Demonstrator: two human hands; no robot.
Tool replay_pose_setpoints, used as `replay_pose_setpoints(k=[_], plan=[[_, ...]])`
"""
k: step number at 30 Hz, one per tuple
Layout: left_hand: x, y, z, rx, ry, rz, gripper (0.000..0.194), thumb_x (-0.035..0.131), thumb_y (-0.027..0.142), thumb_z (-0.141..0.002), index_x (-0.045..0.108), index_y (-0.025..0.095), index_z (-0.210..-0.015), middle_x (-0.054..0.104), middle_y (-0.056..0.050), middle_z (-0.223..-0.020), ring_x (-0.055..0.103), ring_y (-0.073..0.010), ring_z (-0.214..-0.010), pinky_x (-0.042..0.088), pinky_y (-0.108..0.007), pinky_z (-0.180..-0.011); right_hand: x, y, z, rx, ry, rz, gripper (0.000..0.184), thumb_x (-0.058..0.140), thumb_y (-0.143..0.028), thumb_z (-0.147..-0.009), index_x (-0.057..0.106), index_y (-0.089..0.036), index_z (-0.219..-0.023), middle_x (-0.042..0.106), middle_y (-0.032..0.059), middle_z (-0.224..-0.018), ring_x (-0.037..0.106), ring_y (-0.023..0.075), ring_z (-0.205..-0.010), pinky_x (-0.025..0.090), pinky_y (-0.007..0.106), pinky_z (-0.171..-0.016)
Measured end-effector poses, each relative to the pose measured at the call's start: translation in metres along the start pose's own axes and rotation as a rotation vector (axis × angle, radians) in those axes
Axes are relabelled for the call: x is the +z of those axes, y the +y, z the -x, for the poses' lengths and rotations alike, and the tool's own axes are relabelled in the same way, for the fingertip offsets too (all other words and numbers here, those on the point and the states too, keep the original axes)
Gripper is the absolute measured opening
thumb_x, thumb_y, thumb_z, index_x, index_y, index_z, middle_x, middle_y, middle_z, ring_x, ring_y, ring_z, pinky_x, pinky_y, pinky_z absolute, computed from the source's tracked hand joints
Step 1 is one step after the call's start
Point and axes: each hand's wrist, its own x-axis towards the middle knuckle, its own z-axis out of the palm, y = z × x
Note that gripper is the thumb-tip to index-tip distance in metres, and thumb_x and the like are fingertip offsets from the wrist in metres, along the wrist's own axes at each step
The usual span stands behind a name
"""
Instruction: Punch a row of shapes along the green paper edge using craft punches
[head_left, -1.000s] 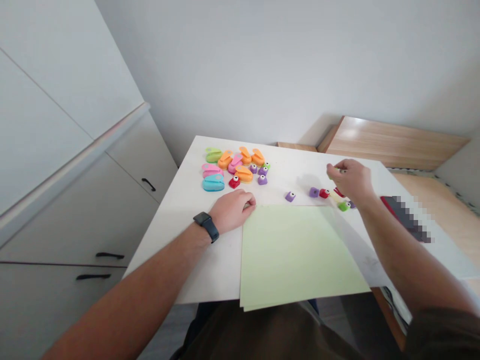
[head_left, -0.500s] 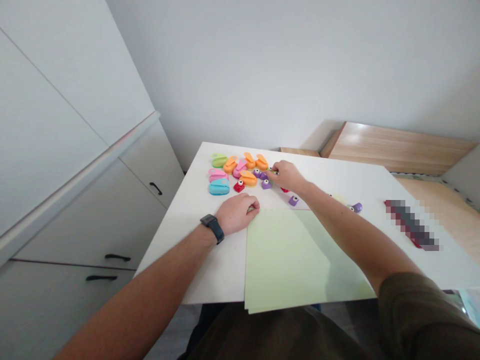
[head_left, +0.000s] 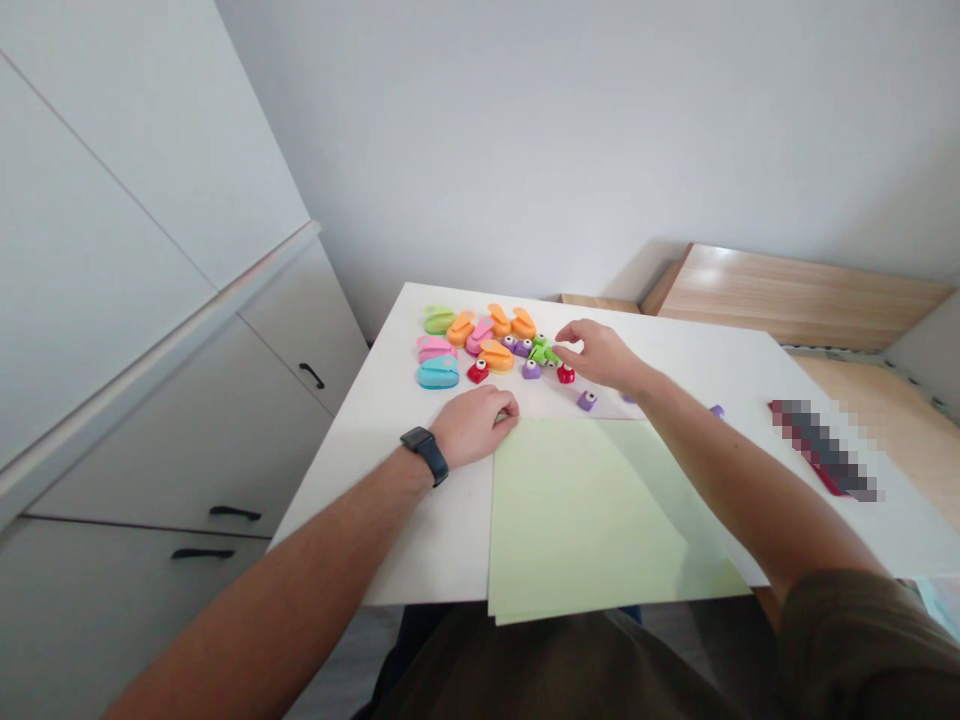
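Head view: green punches [head_left: 538, 354] lie at nine o'clock from our nearer, right hand [head_left: 601, 355], fingers apart; axis unclear. Left hand [head_left: 474, 422]: curled; grip, we cannot tell.

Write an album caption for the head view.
Right hand open beside small green craft punches; left hand at a corner of the pale green paper.
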Motion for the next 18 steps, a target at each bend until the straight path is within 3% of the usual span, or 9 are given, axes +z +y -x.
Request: replay_pose_setpoints(k=[7,12,18], plan=[[0.0,0.0,0.0,-0.003,0.0,-0.001,0.018,0.053,0.033,-0.09,0.068,0.023,-0.092,0.067,-0.005,-0.092,0.063,-0.0192,-0.084,0.046,-0.031,-0.076,-0.005,0.003,0.013,-0.083,-0.015,0.042,0.026,0.061,-0.038,-0.088,0.069,-0.021,-0.106,0.069,0.0086,-0.11,0.06,0.0243,-0.102,0.043,0.037,-0.091],[-0.001,0.001,0.0,-0.011,-0.007,-0.011,0.02,0.052,0.032,-0.09,0.069,0.023,-0.092,0.067,-0.005,-0.092,0.063,-0.0189,-0.083,0.046,-0.031,-0.074,0.008,-0.002,0.001,-0.183,-0.107,0.113,0.031,0.06,-0.033,-0.089,0.069,-0.019,-0.114,0.069,0.01,-0.118,0.058,0.026,-0.111,0.035,0.039,-0.101],[0.0,0.0,0.0,-0.003,-0.004,-0.001,0.019,0.052,0.032,-0.09,0.068,0.023,-0.092,0.067,-0.004,-0.092,0.063,-0.0189,-0.084,0.046,-0.031,-0.076,0.023,-0.005,-0.015,-0.161,-0.149,0.214,0.036,0.06,-0.034,-0.087,0.067,-0.02,-0.119,0.069,0.0111,-0.115,0.056,0.0279,-0.108,0.034,0.04,-0.099]])
